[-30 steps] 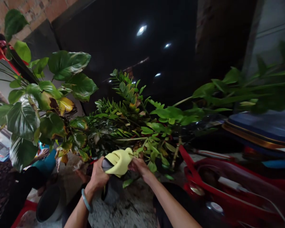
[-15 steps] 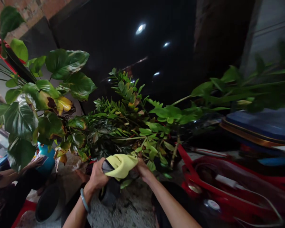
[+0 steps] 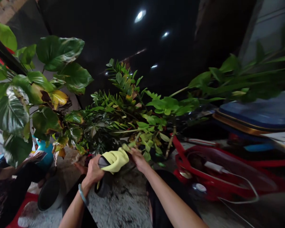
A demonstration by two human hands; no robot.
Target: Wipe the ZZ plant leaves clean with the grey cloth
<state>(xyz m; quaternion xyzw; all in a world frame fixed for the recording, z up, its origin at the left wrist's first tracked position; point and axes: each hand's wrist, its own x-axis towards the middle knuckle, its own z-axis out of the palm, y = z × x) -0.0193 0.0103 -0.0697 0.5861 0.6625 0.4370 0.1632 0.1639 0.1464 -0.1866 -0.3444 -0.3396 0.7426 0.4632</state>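
Observation:
My left hand (image 3: 94,171), with a pale bangle on its wrist, is closed around the grey, dark-edged part of a bunched yellow-green cloth (image 3: 116,161). The cloth is twisted and folded over on itself. A dark grey loop (image 3: 103,187) of what looks like fabric hangs just under it; whether it belongs to the same piece I cannot tell. My right hand (image 3: 139,161) is at the cloth's right end, fingers bent and closed on it; the fingertips are partly hidden. Green leaves (image 3: 147,147) of a plant stand right behind this hand.
Potted plants (image 3: 114,117) spread across the back before a dark glossy panel. A red basket (image 3: 180,158) with a white cable (image 3: 248,200) is on the right, below a blue lid (image 3: 256,110). On the left are a dark bucket (image 3: 49,198) and a seated person (image 3: 4,190).
Both hands and the cloth have shifted slightly left and up in view, and the cloth looks more bunched. The surroundings have also shifted as the camera turned.

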